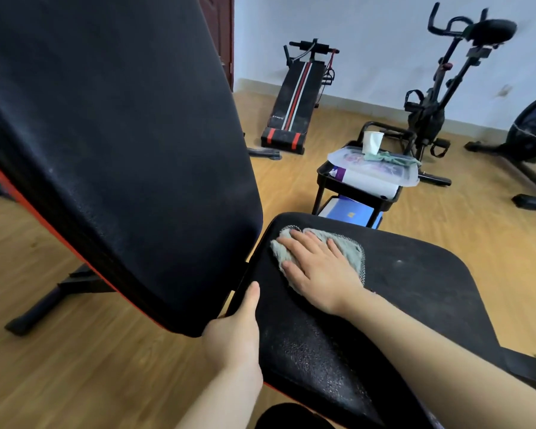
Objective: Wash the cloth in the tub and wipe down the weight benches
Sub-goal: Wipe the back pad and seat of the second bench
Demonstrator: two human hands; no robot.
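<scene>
While the right hand (319, 270) lies flat, fingers straight, on the grey cloth (350, 252) at the seat pad's (415, 289) backrest (121, 150) end, even pressure and overlapping strokes would clean best. The left hand (232, 332) grips the pad's edge. The crumpled cloth's long axis runs roughly across the pad.

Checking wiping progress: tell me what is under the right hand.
A grey cloth, pressed flat on the bench seat by the right hand. The seat beneath it is hidden.
</scene>
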